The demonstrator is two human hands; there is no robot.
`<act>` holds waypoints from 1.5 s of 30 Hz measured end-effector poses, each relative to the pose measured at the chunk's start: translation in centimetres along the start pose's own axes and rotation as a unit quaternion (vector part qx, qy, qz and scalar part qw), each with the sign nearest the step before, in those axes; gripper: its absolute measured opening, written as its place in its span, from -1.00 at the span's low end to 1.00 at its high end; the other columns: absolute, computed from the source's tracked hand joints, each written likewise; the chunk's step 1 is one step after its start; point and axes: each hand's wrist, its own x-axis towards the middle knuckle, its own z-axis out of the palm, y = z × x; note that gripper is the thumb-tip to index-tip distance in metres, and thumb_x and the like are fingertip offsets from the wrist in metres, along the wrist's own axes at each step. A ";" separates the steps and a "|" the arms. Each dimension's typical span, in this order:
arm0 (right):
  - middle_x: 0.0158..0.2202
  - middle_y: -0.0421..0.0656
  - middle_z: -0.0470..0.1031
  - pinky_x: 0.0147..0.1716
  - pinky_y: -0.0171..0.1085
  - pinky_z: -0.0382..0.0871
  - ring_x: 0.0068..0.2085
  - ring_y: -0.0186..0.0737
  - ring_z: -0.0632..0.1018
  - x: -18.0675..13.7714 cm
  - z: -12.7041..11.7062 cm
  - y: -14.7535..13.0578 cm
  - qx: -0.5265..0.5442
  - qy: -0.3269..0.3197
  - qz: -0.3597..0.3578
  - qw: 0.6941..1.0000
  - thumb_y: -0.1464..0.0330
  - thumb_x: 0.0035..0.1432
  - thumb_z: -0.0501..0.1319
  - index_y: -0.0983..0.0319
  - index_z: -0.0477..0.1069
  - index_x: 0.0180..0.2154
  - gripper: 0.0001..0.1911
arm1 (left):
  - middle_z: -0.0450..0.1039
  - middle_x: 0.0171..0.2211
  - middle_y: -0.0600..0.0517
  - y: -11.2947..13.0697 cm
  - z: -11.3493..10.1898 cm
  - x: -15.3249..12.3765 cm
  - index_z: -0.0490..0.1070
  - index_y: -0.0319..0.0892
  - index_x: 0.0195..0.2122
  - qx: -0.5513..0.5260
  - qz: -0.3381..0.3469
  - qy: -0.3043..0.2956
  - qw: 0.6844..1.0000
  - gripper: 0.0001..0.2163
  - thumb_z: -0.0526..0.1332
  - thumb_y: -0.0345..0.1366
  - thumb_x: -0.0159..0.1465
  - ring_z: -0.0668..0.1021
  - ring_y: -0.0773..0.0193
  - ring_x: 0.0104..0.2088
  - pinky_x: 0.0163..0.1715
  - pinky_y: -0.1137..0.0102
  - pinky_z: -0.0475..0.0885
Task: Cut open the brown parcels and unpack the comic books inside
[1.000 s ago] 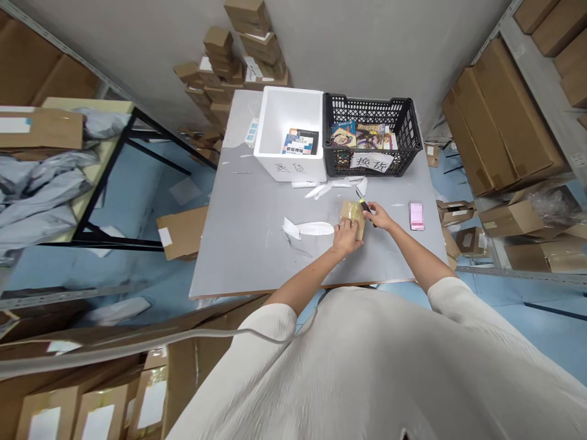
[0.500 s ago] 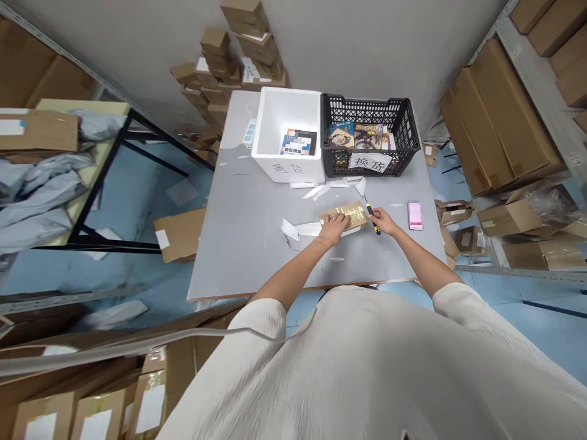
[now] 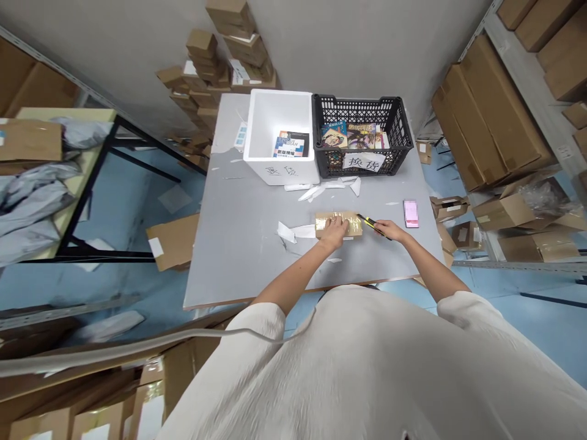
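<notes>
1. The left hand (image 3: pixel 334 229) lies flat on top of a small taped cardboard parcel (image 3: pixel 351 221), fingers spread and pressing it down onto the grey table (image 3: pixel 247 244).
2. The right hand (image 3: pixel 387 230) is closed around a yellow-and-black utility knife (image 3: pixel 369 220), whose tip points toward the parcel's nearer end, touching it or just short of it; which of the two cannot be told.
3. The parcel sits directly under the left hand and just to the inner side of the right hand. Its long axis runs across the person's body, from one hand toward the other, so the knife lies roughly in line with that axis at the parcel's right end.
4. The left hand is on the parcel itself; the right hand is beside it, held off by the length of the knife.
5. Just beyond the left hand's outer side, torn white strips of paper (image 3: pixel 293 232) lie on the table, touching the parcel's left end.
6. Beyond the right hand, a little further out, lies a small pink pad (image 3: pixel 411 213).
7. Well ahead of both hands stand a white foam box (image 3: pixel 280 168) and, touching its right side, a black plastic crate (image 3: pixel 389 143), both with books inside; more white scraps (image 3: pixel 321 188) lie in front of them.
</notes>
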 end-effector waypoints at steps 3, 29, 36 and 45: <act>-0.36 -0.17 0.65 -0.40 -0.31 0.42 -0.31 -0.17 0.62 -0.1 -1.5 0.2 -0.056 0.021 -0.002 0.998 -0.02 0.37 0.40 0.15 0.52 -0.27 -0.61 | 0.31 0.42 -0.36 0.5 0.0 -0.2 0.32 -0.16 0.41 -0.018 -0.007 0.024 1.000 -0.39 0.42 -0.32 0.37 0.33 -0.29 0.51 0.49 -0.09 0.21; 0.13 0.03 0.75 0.02 -0.12 0.42 0.07 0.14 0.66 1.4 -4.0 -0.9 -0.410 0.018 -0.104 0.906 0.30 0.51 0.20 0.12 0.71 0.19 -0.61 | 0.46 0.31 -0.30 3.5 -0.3 1.7 0.46 -0.21 0.33 -0.016 0.032 0.005 0.999 -0.54 0.34 -0.38 0.42 0.58 -0.19 0.28 0.38 0.02 0.38; 0.12 0.06 0.73 0.11 -0.04 0.40 0.12 0.18 0.63 2.7 -2.6 -1.6 -0.423 0.012 -0.128 0.897 0.29 0.52 0.19 0.10 0.69 0.19 -0.62 | 0.44 0.30 -0.28 3.5 -0.3 1.0 0.44 -0.16 0.35 -0.035 0.028 0.016 0.999 -0.54 0.32 -0.39 0.44 0.54 -0.19 0.31 0.37 0.03 0.39; -0.14 -0.09 0.74 -0.12 -0.19 0.42 -0.17 0.00 0.61 2.6 -3.3 -0.1 -0.306 -0.032 -0.073 0.949 0.24 0.41 0.28 0.09 0.72 0.06 -0.69 | 0.45 0.29 -0.25 3.4 -0.2 0.7 0.44 -0.14 0.34 -0.019 0.026 0.017 0.999 -0.56 0.32 -0.38 0.44 0.55 -0.16 0.30 0.37 0.03 0.41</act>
